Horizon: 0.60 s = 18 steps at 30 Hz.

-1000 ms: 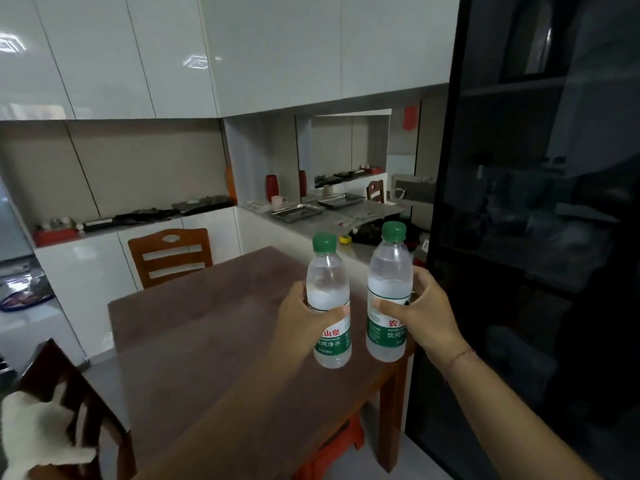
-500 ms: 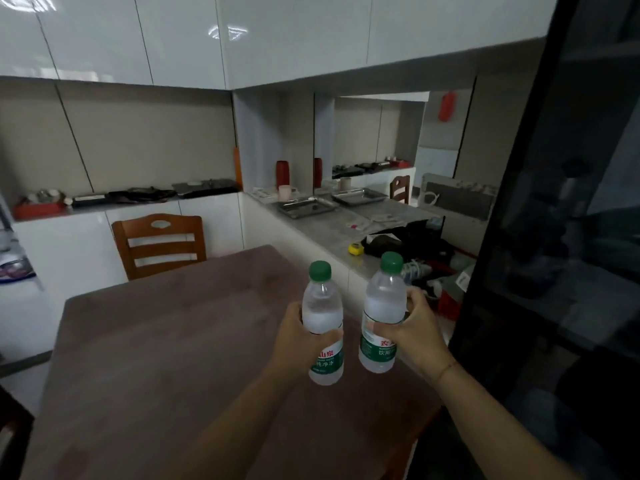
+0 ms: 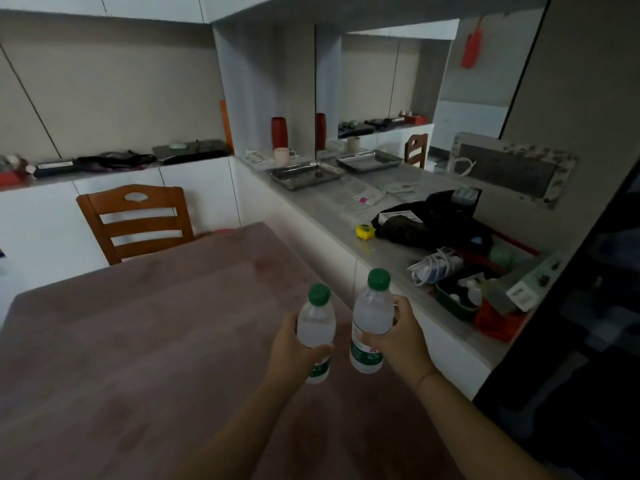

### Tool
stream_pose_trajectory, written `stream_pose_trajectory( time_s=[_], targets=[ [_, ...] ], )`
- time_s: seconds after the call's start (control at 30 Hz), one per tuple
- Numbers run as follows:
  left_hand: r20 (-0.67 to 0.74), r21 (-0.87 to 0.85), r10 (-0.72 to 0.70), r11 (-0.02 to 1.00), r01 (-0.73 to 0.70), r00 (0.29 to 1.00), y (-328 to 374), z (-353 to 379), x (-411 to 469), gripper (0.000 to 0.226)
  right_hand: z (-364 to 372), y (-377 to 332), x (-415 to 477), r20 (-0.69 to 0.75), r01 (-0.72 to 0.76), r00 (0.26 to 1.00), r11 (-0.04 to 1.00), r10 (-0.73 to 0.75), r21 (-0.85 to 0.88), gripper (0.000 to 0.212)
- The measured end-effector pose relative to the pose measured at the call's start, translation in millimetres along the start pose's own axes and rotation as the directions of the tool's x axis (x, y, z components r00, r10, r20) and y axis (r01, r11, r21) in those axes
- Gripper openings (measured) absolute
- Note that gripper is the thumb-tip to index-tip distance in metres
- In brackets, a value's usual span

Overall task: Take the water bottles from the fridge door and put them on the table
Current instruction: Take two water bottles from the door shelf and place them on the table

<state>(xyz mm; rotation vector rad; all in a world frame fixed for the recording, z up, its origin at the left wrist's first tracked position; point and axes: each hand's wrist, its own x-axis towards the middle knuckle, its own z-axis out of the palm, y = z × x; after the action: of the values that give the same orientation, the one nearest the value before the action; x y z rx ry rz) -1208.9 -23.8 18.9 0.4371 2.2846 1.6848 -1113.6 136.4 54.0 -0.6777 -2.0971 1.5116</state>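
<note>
Two water bottles are carried upright above the brown table (image 3: 138, 341), near its right edge and not yet set down. The right bottle (image 3: 372, 320) is gripped by the right hand (image 3: 398, 336), the left bottle (image 3: 316, 336) by the left hand (image 3: 292, 344). Both should be lowered level, clear of the edge, and released only once their bases are seated.

Wooden chair (image 3: 136, 220) — steel tray (image 3: 306, 174)

Dim indoor light, dark toward near right; wide-angle bending at edges; soft motion blur overall; faint sheen on far cabinets (image 3: 104, 1).
</note>
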Motion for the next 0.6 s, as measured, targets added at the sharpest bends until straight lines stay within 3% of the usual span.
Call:
stream_pose_trajectory(
  time_s=[0.6],
  targets=[
    [-0.028,-0.026,-0.107,0.994,0.106,0.994,-57,33,126,0.065,71,63,126,0.052,-0.117,0.992,0.993,0.118,-0.03,0.062]
  ],
)
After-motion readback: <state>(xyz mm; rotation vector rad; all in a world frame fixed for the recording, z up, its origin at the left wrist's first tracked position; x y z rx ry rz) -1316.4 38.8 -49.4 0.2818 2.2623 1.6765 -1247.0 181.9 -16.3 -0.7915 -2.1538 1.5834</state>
